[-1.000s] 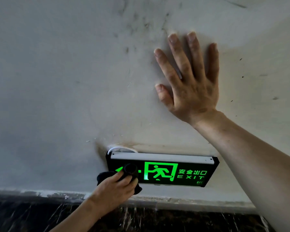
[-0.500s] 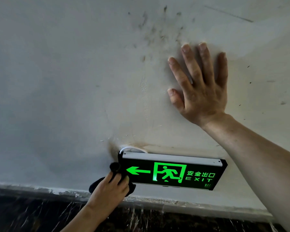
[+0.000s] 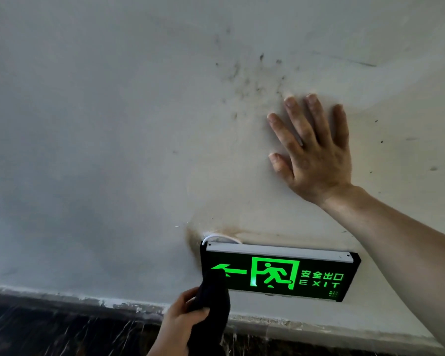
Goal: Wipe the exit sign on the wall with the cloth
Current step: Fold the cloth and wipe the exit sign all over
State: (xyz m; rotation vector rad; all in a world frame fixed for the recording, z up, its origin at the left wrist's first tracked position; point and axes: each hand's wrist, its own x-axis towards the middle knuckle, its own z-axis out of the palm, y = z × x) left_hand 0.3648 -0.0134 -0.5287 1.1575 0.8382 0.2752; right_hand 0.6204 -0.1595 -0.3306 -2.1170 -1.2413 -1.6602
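Views: one only, the head camera, so nothing was shared with a second view.
Position: it sat close to the wall (image 3: pixel 113 150), above the lit exit sign (image 3: pixel 280 274).
Facing: forward and down along the wall toward the dark baseboard (image 3: pixel 49 327).
Nearness: both forearms entered from the lower edge and the right.
Lens: wide-angle, bending the baseboard line.

Dim, even light leaves the wall (image 3: pixel 113 150) grey and softly shadowed, the exit sign (image 3: pixel 278 274) glows sharp green, and wide-angle bending curves the dark, smeary lower edge.
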